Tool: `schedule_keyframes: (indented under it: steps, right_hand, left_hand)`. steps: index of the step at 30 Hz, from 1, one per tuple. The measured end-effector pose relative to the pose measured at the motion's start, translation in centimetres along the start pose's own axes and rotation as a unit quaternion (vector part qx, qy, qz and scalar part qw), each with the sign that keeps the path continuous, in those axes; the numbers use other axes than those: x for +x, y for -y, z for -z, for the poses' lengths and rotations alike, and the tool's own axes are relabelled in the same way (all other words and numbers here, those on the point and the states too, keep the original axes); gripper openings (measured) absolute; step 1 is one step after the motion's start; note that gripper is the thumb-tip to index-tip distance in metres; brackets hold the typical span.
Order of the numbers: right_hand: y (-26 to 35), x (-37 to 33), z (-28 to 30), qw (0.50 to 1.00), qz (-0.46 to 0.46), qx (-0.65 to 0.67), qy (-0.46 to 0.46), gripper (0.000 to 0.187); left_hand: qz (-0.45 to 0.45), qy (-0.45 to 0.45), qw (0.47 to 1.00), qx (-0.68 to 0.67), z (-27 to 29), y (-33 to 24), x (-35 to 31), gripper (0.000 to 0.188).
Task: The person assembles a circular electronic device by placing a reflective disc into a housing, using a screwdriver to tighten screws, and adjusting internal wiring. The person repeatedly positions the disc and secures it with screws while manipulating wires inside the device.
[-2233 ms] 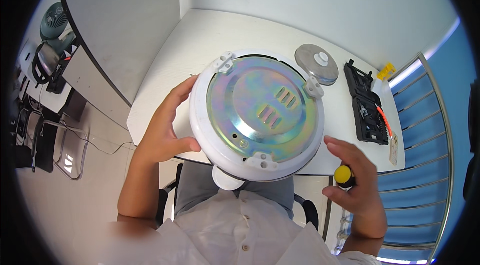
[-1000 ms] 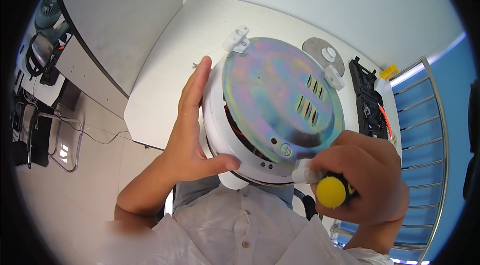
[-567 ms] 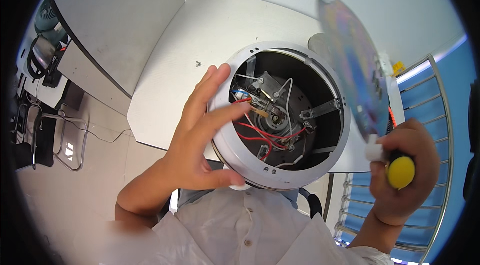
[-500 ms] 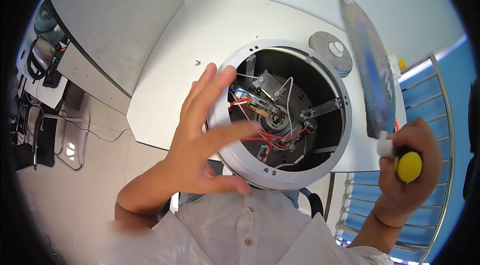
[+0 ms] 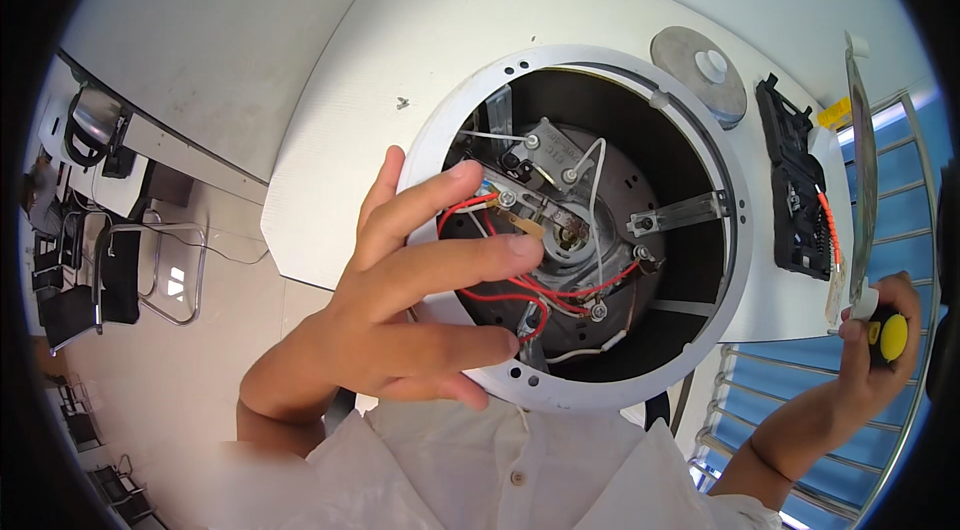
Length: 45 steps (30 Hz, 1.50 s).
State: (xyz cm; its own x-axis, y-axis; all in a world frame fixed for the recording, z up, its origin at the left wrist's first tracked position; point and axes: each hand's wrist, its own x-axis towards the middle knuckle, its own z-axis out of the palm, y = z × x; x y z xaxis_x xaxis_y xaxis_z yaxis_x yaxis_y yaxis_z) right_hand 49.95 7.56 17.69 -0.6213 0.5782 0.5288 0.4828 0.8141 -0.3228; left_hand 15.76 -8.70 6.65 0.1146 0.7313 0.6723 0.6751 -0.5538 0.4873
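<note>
A round appliance body [image 5: 738,230], probably a rice cooker turned bottom up, shows its open underside, with red and white wires [image 5: 560,288] and metal brackets inside. Over its left rim, my left hand [image 5: 420,295] spreads its fingers, holding nothing; the fingertips reach above the wiring. Whether they touch it I cannot tell. Out at the far right, my right hand [image 5: 868,355] is closed round a yellow-and-black handled tool [image 5: 893,337], likely a screwdriver. The same hand grips a thin round metal plate [image 5: 862,170] with white feet, upright and nearly edge-on.
Behind the body lies a grey metal disc [image 5: 680,70] with a white knob. A black tool case [image 5: 795,215] lies open on the white table [image 5: 340,165]'s right side, beside a red-orange tool [image 5: 828,220]. Small screws [image 5: 403,104] rest at the back left. Metal railings [image 5: 760,400] stand to the right.
My right hand has carried the metal plate and the yellow-handled tool further right, uncovering the tool case. My left hand's fingers have moved further over the rim. The view has shifted.
</note>
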Motion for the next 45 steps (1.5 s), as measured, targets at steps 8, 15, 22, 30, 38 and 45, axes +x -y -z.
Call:
schedule_keyframes:
  steps: [8,15,22,30,38,45]
  right_hand:
    - [-1.3,-0.6,-0.3,0.999,-0.020,0.035,-0.013,0.034]
    - [-1.6,-1.0,-0.3,0.998,-0.027,0.054,-0.024,0.033]
    - [-2.4,-1.9,0.1,0.997,-0.036,0.055,-0.031,0.031]
    - [-4.3,-3.1,0.7,0.997,-0.046,0.031,-0.049,0.031]
    - [-3.4,-2.0,-0.7,0.991,-0.066,0.088,-0.075,0.029]
    - [-2.3,-0.9,-1.7,0.984,-0.071,0.109,-0.124,0.030]
  left_hand:
    - [0.015,0.054,0.993,0.103,0.5,-2.2,0.8,0.036]
    - [0.033,0.058,0.993,0.098,0.1,-3.0,0.6,0.031]
    - [0.019,0.067,0.992,0.107,0.5,-2.8,1.3,0.030]
    - [0.024,0.071,0.990,0.121,0.5,-3.3,1.3,0.030]
    - [0.031,0.111,0.984,0.133,1.0,-3.3,2.0,0.033]
    - [0.057,0.056,0.991,0.106,0.4,-3.6,1.7,0.028]
